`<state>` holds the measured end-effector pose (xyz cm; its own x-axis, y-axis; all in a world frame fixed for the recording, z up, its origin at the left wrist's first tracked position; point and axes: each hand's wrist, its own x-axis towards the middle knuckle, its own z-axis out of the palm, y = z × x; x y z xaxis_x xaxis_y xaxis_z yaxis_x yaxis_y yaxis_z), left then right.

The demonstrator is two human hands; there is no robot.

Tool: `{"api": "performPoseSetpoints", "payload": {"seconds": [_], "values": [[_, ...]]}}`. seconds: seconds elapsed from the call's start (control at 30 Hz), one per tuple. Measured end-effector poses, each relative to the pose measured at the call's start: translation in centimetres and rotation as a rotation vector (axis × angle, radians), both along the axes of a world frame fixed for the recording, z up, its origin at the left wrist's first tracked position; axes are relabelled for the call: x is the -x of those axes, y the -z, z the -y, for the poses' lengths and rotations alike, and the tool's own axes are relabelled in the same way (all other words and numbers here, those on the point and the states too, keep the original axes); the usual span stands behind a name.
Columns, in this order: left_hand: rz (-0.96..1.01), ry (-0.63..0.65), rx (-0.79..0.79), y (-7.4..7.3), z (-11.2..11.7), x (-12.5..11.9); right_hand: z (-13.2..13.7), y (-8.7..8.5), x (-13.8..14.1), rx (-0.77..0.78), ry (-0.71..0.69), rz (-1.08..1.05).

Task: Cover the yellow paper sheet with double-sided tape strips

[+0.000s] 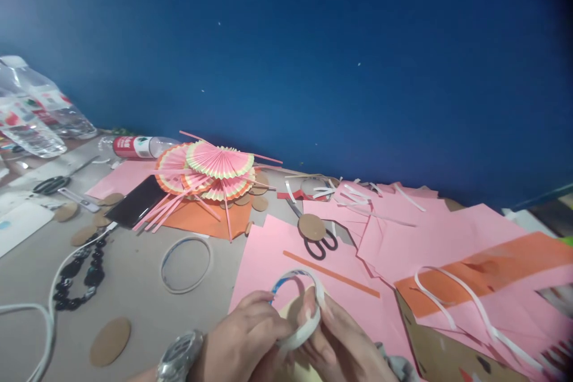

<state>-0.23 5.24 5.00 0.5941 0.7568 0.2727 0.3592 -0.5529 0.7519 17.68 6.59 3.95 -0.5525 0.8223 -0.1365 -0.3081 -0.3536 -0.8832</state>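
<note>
Both hands are closed around a roll of white tape [307, 332] at the bottom centre, above pink paper. My left hand [250, 331], with a metal watch on its wrist, grips the roll's left side. On the right side, the fingers of my right hand [342, 334] wrap the ring, the thumb and a finger near its inner edge. Part of a pale yellow piece [290, 307] shows through and below the ring. Just beyond lie a thin orange strip [331, 274] and black-handled scissors [320, 246], partly covered by a round cardboard disc [312, 227].
Folded pink paper fans [219, 164] lie at the back beside a phone [136, 202]. Another tape ring [185, 264], a bead bracelet [80, 274] and a white cable [52, 292] are on the left. Pink sheets [430, 230] and white strips cover the right. Water bottles [40, 107] stand far left, before a blue wall [313, 59].
</note>
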Motion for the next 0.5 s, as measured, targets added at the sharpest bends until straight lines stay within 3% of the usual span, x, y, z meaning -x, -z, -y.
{"api": "performPoseSetpoints", "payload": {"seconds": [0.13,0.3,0.4,0.5], "values": [[0.019,0.034,-0.045,0.2,-0.2,0.1,0.1,-0.5,0.1,0.218,0.056,-0.142],[0.137,-0.045,-0.324,3.1,-0.5,0.2,-0.5,-0.5,-0.5,0.488,-0.085,-0.496],[0.120,-0.088,-0.375,4.2,-0.4,0.1,-0.8,-0.3,-0.8,0.530,-0.126,-0.587],[0.111,-0.051,-0.378,3.6,-0.3,0.2,-0.5,-0.1,-0.9,0.508,-0.091,-0.567]]}}
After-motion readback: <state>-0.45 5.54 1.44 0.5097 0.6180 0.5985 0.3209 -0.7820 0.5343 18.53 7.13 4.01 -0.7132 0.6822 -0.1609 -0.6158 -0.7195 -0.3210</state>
